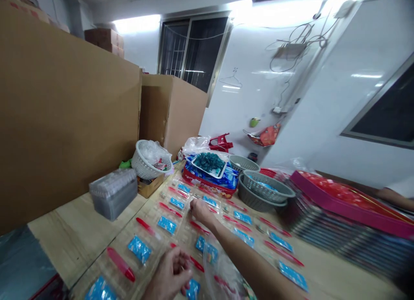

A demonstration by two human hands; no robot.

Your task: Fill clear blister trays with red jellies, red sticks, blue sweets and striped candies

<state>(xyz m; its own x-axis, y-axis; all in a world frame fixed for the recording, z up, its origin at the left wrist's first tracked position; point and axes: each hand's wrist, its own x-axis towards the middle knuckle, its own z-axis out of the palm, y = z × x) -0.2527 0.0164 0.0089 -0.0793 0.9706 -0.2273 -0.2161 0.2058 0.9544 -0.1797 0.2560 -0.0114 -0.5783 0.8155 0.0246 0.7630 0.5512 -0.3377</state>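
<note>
Rows of clear plastic trays [152, 231] lie on the wooden table [74, 231], each holding a red pen-like piece [120, 264] and a small blue packet [139, 249]. My right hand [200, 210] reaches forward over the middle trays, fingers curled down onto one; what it pinches is too small to make out. My left hand [171, 276] is near the bottom edge, fingers curled together over a tray, and whatever is in them is hidden. A clear plastic bag [226, 276] lies under my right forearm.
Tall cardboard boxes [64, 118] wall off the left. A grey container [114, 193], a white basket [147, 162], grey baskets [261, 190] and a tray of teal pieces [208, 162] stand at the back. A stack of red-lidded boxes [343, 213] fills the right. Another person's arm [393, 196] shows at the right edge.
</note>
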